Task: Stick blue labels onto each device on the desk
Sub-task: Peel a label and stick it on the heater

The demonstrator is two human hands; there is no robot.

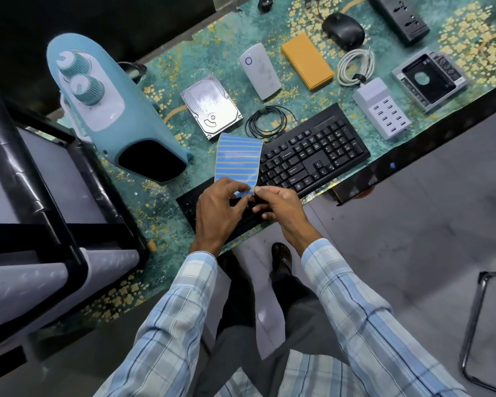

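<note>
The left hand (221,209) has its fingers curled onto the near end of the sheet of blue labels (238,159). The right hand (278,207) pinches its near right corner between thumb and forefinger. The sheet is held over the black keyboard (312,150). Its long axis points away from the person, toward the hard disk drive (211,106).

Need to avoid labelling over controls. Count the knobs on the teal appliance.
2. One knob sits near the teal appliance's far end; the second knob is just beside it, nearer the camera. None looks hidden.
</note>
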